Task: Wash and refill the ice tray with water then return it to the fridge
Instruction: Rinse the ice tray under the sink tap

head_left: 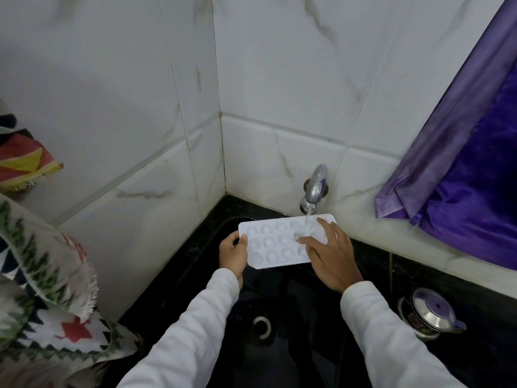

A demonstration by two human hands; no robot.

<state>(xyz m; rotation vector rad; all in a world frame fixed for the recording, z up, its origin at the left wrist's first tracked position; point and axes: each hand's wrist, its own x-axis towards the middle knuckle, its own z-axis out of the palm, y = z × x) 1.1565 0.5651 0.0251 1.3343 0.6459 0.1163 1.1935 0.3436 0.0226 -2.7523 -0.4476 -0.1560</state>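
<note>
A white ice tray [275, 240] with heart-shaped moulds is held level over the black sink [279, 317]. My left hand [233, 254] grips its left end, thumb on top. My right hand [328, 254] lies over the tray's right part with fingers spread and fairly straight, touching the moulds. A metal tap [313, 189] on the tiled wall runs a thin stream of water onto the tray's right side, just beside my right fingers. The tray's right end is partly hidden under my right hand.
The sink drain [261, 327] sits below the tray. A steel lidded pot [432, 312] stands on the black counter at the right. A purple curtain [461, 163] hangs at upper right. Patterned cloths [50, 289] hang at the left beside the tiled corner.
</note>
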